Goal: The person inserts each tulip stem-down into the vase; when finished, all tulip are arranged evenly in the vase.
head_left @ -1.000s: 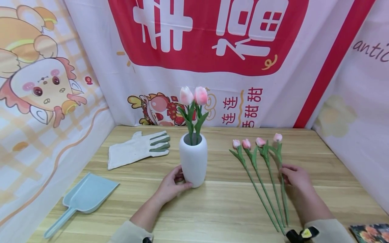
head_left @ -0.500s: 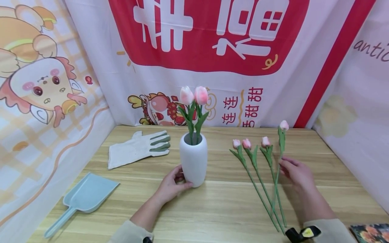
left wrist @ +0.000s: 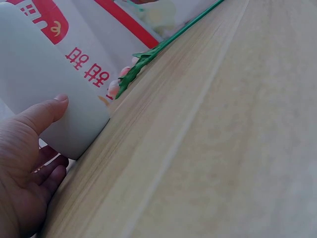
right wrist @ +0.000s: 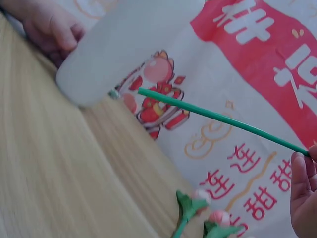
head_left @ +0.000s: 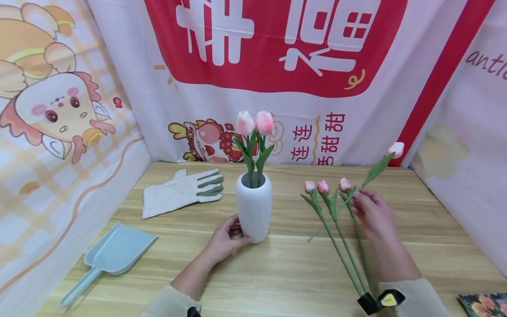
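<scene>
A white vase [head_left: 254, 213] stands upright on the wooden table, with two pink tulips [head_left: 264, 123] in its mouth. My left hand [head_left: 226, 240] grips the vase low down, its thumb on the near side as the left wrist view shows. To the right, my right hand [head_left: 374, 215] pinches a pink tulip [head_left: 378, 169] by the stem below its leaves. That tulip is tilted, bloom up to the right; in the right wrist view its green stem [right wrist: 223, 119] points toward the vase. Beneath it, three more tulips [head_left: 323, 186] lie side by side on the table.
A white glove [head_left: 170, 196] with green-grey fingers lies at the back left. A light blue dustpan [head_left: 119, 248] lies at the front left. A flower-printed item [head_left: 485, 304] is partly cut off at the front right corner. Printed cloths [head_left: 301, 103] hang around the table.
My right hand has lifted the rightmost tulip off the table and tilted it, so its bloom rises to the right and its stem swings left. The left hand has stayed on the vase.
</scene>
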`<state>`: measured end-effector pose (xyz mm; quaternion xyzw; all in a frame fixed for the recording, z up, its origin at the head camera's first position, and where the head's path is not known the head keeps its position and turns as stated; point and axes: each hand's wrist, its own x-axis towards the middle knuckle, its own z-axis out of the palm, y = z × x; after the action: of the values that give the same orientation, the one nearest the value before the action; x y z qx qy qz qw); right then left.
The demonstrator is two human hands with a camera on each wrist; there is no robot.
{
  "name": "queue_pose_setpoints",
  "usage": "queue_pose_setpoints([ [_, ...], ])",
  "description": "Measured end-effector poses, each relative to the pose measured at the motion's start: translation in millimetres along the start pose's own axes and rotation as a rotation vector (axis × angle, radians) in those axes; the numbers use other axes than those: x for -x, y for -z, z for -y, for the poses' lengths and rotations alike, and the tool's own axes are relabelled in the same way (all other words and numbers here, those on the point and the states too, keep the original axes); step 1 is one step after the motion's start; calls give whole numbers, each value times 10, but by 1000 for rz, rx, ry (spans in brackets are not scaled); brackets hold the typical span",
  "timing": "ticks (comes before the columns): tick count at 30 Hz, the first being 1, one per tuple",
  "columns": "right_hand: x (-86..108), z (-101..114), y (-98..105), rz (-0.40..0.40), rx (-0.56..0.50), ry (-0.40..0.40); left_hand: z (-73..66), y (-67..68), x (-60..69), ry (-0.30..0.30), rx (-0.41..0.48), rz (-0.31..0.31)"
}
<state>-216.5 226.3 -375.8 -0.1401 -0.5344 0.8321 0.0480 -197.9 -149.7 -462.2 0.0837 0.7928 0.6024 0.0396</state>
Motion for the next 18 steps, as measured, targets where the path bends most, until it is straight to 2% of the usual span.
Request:
queue_pose_setpoints([
  [7,103,135,-359,-8,-179,34,-5,7,-12,1,-8,4],
  [18,289,360,-877,-38,-359,89,33,10,-20,0,-22,6],
])
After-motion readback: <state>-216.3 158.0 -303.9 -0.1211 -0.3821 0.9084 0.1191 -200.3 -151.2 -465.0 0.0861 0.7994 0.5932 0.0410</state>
